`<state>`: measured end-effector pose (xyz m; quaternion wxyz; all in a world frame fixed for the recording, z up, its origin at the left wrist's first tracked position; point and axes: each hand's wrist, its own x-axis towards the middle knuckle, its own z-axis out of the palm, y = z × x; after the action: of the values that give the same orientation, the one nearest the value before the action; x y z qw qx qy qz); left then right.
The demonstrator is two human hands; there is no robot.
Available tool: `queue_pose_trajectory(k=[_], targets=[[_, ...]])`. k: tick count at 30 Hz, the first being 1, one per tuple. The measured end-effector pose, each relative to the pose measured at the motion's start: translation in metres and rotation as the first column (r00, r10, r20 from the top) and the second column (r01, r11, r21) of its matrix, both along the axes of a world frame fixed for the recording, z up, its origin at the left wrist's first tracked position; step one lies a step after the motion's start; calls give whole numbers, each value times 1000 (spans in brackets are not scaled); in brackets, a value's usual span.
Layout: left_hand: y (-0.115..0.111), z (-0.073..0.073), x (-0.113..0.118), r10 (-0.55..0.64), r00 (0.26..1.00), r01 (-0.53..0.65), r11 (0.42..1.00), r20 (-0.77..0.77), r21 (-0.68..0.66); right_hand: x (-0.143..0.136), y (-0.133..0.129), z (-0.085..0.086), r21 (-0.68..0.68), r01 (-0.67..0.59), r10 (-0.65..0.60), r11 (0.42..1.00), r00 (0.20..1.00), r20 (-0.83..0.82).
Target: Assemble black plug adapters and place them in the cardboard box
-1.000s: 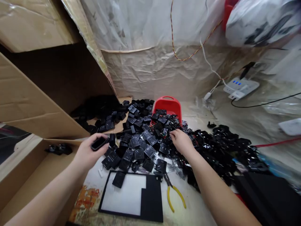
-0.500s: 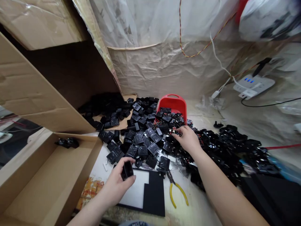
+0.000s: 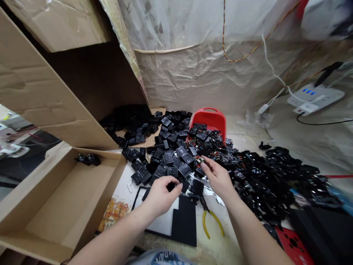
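Circuit board [image 3: 199,160]: a small piece, pinched between the thumb and fingertips of the right hand [image 3: 219,180], above the place where the heap of black cases [image 3: 168,158] meets the pile of small boards [image 3: 213,141]. From where I stand, the pinch appears to be at one end; grip lightly there and keep pressure off the face of the piece. The left hand [image 3: 161,195] is curled, thumb toward forefinger, around a black case [image 3: 171,186] that the fingers mostly hide; which way its opening faces cannot be told. For good control, support the case by its outer walls. The hands are near each other but apart; avoid sweeping either wrist through the heap, which could drag cases along. Below the left hand, a black panel [image 3: 184,221] lies flat on the counter [image 3: 211,251], with yellow-handled pliers [image 3: 205,210] just beside it. Keep the right forearm clear of the pliers. A red bin [image 3: 211,119] stands behind; farther out, an open carton [image 3: 68,191] sits to the left and glossy black parts [image 3: 264,180] spread to the right
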<state>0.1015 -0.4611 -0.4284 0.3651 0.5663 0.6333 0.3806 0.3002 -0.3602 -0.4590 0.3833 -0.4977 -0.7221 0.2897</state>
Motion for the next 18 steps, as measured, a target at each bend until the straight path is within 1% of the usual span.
queue_pose_trajectory(k=[2, 4, 5, 7, 9, 10, 11, 12, 13, 14, 15, 16, 17, 18], targets=[[8, -5, 8, 31, 999, -27, 995, -35, 93, -7, -12, 0, -47, -58, 57, 997, 998, -24], [15, -9, 14, 38, 998, -29, 981, -47, 190, -13, -25, 1, -104, -133, 127, 986, 990, -59], [17, -10, 15, 30, 998, -18, 972, -49, 234, -15, -31, 1, -124, -149, 142, 981, 988, -69], [21, -10, 15, 9, 998, 8, 961, -62, 276, -18, -40, 3, -100, -114, 110, 988, 993, -48], [25, -7, 11, -20, 996, 41, 968, -86, 247, -19, -44, 5, 14, -74, 73, 997, 997, 13], [27, -6, 8, -52, 995, 70, 975, -90, 213, -19, -44, 6, 75, -99, 96, 992, 995, 42], [28, -4, 5, -89, 992, 103, 979, -85, 177, -19, -42, 7, 112, -150, 143, 982, 988, 64], [30, -3, 2, -122, 990, 131, 981, -67, 146, -19, -39, 8, 115, -207, 200, 971, 977, 72], [32, -3, -1, -137, 990, 140, 982, -38, 124, -19, -35, 8, 94, -236, 232, 967, 971, 58], [34, -4, -4, -124, 992, 123, 986, 0, 112, -20, -31, 8, 59, -214, 214, 975, 977, 14], [35, -5, -6, -84, 996, 79, 991, 39, 106, -20, -25, 7, 3, -143, 143, 990, 987, -70], [36, -6, -8, -30, 997, 22, 995, 71, 100, -21, -20, 6, -74, -48, 34, 996, 985, -171], [35, -7, -9, 21, 995, -30, 995, 95, 91, -21, -16, 4, -160, 37, -80, 986, 961, -266], [35, -8, -11, 59, 992, -68, 995, 115, 78, -22, -13, 3, -242, 85, -167, 967, 926, -340]])
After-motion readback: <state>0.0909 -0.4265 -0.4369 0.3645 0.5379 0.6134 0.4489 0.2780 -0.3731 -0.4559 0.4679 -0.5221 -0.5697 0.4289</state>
